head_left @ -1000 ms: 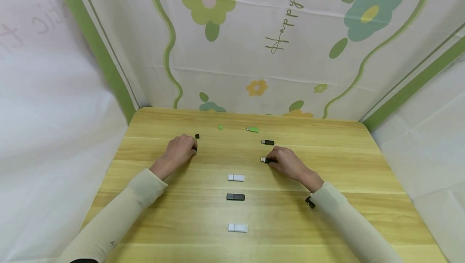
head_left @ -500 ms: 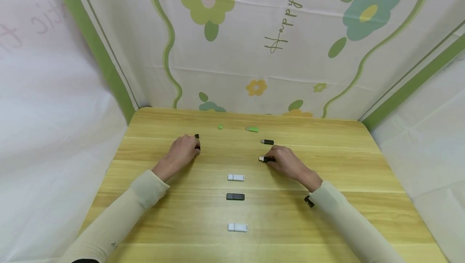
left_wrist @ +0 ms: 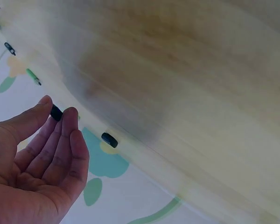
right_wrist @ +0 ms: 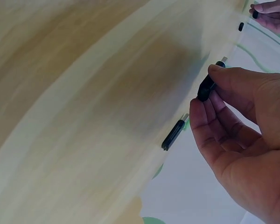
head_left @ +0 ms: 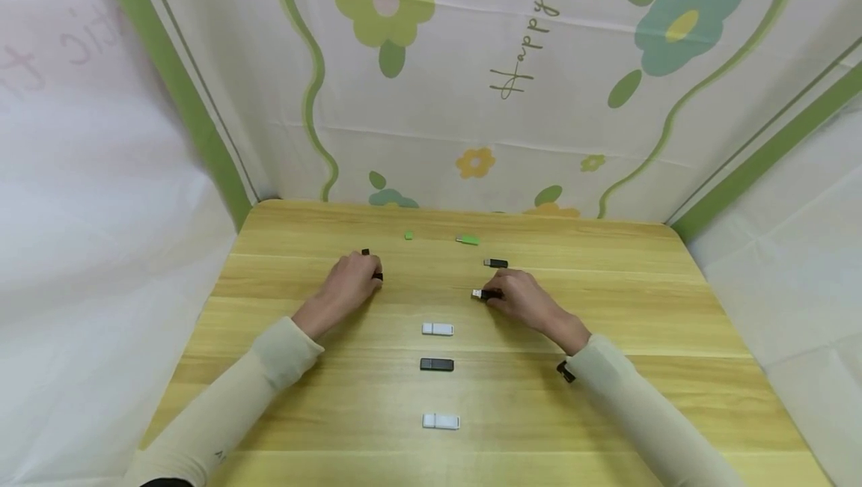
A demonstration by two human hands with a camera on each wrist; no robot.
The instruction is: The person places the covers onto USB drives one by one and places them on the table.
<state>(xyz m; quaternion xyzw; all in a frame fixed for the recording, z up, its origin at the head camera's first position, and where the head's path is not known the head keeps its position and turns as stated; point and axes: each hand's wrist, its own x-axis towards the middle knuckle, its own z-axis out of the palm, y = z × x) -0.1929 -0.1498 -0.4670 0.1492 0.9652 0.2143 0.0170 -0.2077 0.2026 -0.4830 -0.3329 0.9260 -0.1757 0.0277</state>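
Between thumb and fingertips, my left hand [head_left: 346,285] pinches a small black USB stick cap [left_wrist: 56,112]. My right hand [head_left: 528,300] holds a black USB flash drive [right_wrist: 207,87] by its body, the bare metal plug pointing left towards the left hand. The cap and the drive are apart, with a stretch of table between them. Just behind the left hand lies a second black cap [left_wrist: 109,139]. Behind the right hand an uncapped black flash drive [head_left: 495,263] lies with its plug to the left.
Farther back lie a small green cap [head_left: 408,236] and an uncapped green flash drive [head_left: 468,240]. Nearer me, in a column on the wooden table [head_left: 323,427], are a white capped drive [head_left: 438,329], a black one [head_left: 437,364] and another white one [head_left: 441,421]. A printed curtain [head_left: 431,113] stands behind.
My left hand has moved right with the black cap. The right hand has shifted slightly left with the flash drive, so the gap between them is narrower. The lying pieces stay put.
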